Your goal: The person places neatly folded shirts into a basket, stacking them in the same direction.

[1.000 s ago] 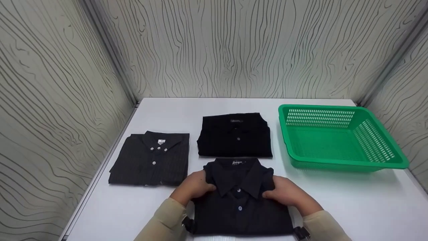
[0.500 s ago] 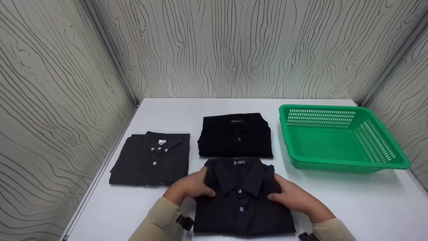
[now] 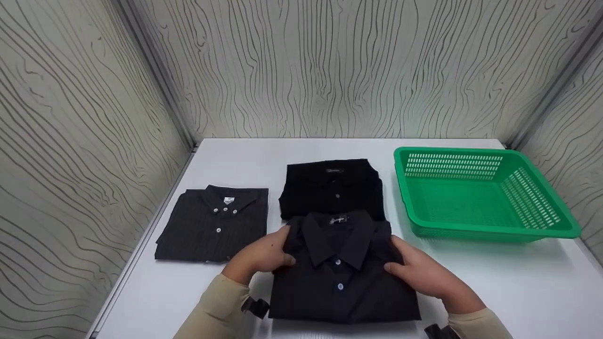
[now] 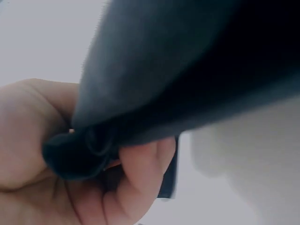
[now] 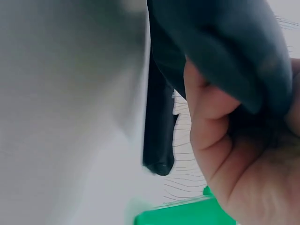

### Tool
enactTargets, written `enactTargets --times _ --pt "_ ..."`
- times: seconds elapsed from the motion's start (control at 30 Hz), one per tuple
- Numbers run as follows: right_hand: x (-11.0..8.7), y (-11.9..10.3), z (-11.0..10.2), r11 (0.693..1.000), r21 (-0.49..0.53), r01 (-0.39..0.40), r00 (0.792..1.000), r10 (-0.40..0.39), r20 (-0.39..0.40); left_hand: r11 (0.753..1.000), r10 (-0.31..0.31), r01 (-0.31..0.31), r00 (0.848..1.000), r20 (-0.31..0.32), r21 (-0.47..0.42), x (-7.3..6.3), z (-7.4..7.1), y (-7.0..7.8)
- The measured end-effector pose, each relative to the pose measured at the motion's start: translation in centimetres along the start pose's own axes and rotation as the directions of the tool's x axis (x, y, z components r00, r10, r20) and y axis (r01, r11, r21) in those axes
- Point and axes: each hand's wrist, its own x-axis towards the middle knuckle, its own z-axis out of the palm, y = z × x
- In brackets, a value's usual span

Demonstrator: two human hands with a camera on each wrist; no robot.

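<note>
Folded navy shirt [image 3: 344, 294], gripped at both sides by left hand [image 3: 264, 252] and right hand [image 3: 424, 273], seems just off the counter [image 3: 476, 287], left of green basket [image 3: 490, 230]; likely a lifting step, next move needing level, even support.

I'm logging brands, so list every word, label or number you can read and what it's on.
Nothing reads clearly:
Light lettering inside the collar of the nearest shirt: too blurred to read.
White label at the neck of the leftmost shirt: too small to read.
Dark label on the far black shirt: too dim and small to read.
Green basket: no text visible.
</note>
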Motion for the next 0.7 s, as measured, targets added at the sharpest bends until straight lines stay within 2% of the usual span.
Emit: enactTargets --times 0.17,0.33,0.5,0.7 --pt "-0.5 -0.9 -1.1 1.0 0.006 0.013 1.0 -0.013 -0.028 0.999 0.048 -0.048 0.999 -0.012 -0.016 -0.2 -1.2 0.9" --pt "-0.6 -1.3 -2.3 0.999 0.039 -0.003 0.999 0.005 -0.043 0.998 0.059 -0.06 0.997 -0.05 -0.025 0.1 -1.9 1.8" --pt "-0.8 -1.4 -3.6 0.999 0.022 0.041 0.995 -0.039 -0.087 0.996 0.076 -0.078 0.994 -0.074 -0.029 0.8 -2.1 2.9" --pt "-1.1 -1.5 -5.2 1.0 0.02 0.017 0.989 -0.014 -0.144 0.994 0.109 -0.11 0.984 -0.143 0.003 1.9 -1.8 4.2"
